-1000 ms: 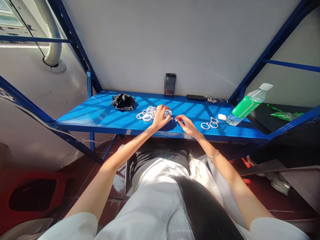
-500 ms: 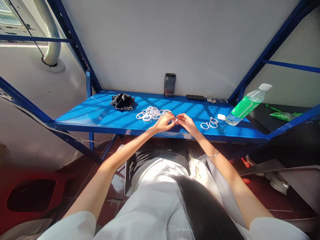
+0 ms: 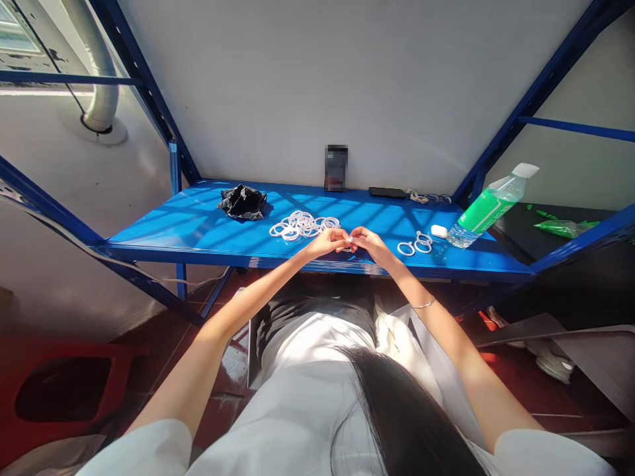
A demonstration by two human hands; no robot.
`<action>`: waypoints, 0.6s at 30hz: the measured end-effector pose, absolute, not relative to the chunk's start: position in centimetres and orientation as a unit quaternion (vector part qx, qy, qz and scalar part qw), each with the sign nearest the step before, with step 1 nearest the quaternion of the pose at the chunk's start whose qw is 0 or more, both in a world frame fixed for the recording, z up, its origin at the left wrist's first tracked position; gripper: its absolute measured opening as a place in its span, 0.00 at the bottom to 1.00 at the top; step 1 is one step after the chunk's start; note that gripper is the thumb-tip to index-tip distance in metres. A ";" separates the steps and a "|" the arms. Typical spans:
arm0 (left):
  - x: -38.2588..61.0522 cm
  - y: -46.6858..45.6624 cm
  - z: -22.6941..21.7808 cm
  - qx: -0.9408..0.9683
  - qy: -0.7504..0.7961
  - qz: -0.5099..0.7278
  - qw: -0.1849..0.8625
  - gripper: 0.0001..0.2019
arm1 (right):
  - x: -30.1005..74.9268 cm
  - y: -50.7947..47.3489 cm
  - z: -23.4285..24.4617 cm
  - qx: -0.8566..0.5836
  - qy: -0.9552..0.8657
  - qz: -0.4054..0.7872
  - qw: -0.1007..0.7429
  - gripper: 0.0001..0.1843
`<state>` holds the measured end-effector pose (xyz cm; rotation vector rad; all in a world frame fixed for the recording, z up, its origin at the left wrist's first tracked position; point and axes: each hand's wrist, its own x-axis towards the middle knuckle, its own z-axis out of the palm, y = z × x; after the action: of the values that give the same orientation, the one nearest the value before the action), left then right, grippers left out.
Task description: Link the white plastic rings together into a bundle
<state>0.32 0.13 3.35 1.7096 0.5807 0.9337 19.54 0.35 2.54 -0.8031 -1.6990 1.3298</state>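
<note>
My left hand point(image 3: 328, 242) and my right hand point(image 3: 371, 242) meet over the front of the blue shelf point(image 3: 198, 225). Their fingertips pinch together on a small white ring point(image 3: 350, 240) held between them. Just behind my left hand lies a pile of several white rings point(image 3: 300, 225). To the right of my right hand lie a few separate white rings point(image 3: 415, 244) flat on the shelf.
A crumpled black bag point(image 3: 243, 201) lies at the shelf's back left. A dark phone point(image 3: 387, 192) and a blurred upright item point(image 3: 336, 168) stand near the wall. A green-labelled water bottle point(image 3: 489, 206) and a small white case point(image 3: 439, 231) sit at the right. Blue frame struts flank both sides.
My left hand left the ring pile and came right to meet my right hand. Both hands now pinch one white ring between them.
</note>
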 end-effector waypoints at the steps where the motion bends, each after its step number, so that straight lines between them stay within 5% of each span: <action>1: 0.4 0.2 3.3 0.709 0.240 0.388 0.539 0.25 | 19.5 0.3 2.6 -0.318 -0.674 0.532 0.402 0.24; 18: 0.3 -0.1 3.2 0.733 0.222 0.346 0.542 0.26 | 19.3 -0.4 3.6 -0.274 -0.719 0.536 0.348 0.16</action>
<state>0.29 -0.08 3.25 1.7397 0.5273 0.8218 19.32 -0.36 3.62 -0.7100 -1.8640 1.3909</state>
